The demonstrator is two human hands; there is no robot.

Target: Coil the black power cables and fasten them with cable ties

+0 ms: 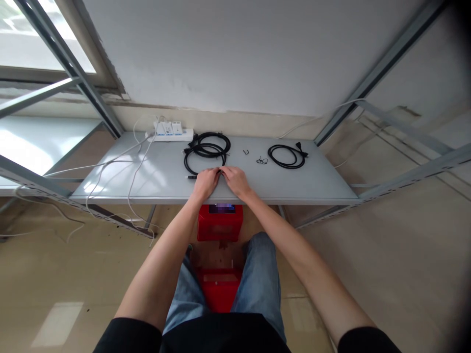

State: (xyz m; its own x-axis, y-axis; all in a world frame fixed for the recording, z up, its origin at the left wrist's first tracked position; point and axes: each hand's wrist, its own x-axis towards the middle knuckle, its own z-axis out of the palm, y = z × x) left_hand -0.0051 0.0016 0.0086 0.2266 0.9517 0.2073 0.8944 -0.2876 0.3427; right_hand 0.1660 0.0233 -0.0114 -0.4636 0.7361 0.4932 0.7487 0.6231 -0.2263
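Side by side near the front edge of the grey shelf, my left hand (206, 183) and my right hand (236, 181) meet with fingertips pinched together on the near side of a coiled black cable (186, 164). The exact spot they grip is mostly covered by the fingers. A dark connector (192, 177) pokes out to the left of my left hand. Just behind, a second black cable coil (228, 143) partly overlaps the first. Small black ties (262, 161) lie to the right of my hands, with another short tie (246, 152) behind them.
Another coiled black cable (289, 166) lies on the right of the shelf (309, 189). At back left, a white power strip (186, 135) carries plugs, and white cords (138, 169) trail over the front edge. Metal uprights (340, 115) flank the shelf; a red box (221, 230) stands below.
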